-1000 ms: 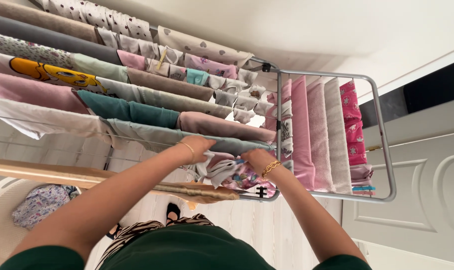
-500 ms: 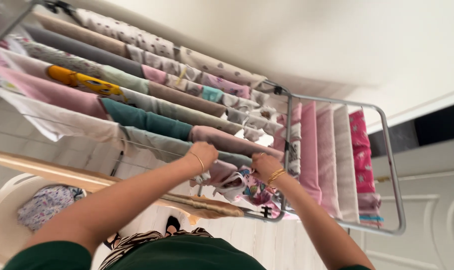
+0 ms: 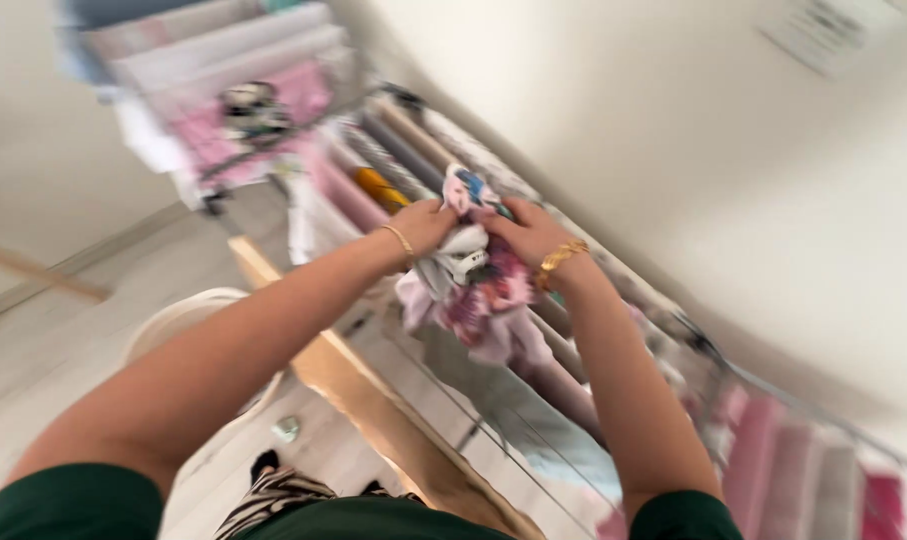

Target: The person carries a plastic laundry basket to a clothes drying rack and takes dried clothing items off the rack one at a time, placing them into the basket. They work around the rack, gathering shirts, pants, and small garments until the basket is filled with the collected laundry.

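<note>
The view is blurred by motion. My left hand (image 3: 425, 224) and my right hand (image 3: 526, 234) both grip a small bundled garment (image 3: 470, 280), pink and white with a colourful print, held up above the drying rack (image 3: 533, 400). Each wrist wears a gold bracelet. Part of the garment hangs down between my hands. Clothes in pink, grey and yellow lie over the rack's rails behind the bundle.
A white laundry basket (image 3: 188, 315) stands on the pale floor at the left, under my left arm. A light wooden board (image 3: 373, 400) runs along the rack's near side. More hung laundry (image 3: 233, 90) shows at the upper left, a plain wall at the right.
Both hands have lifted the printed garment off the rack's near rail and bunched it up. The camera has swung sharply to the left, so the rack now runs diagonally.
</note>
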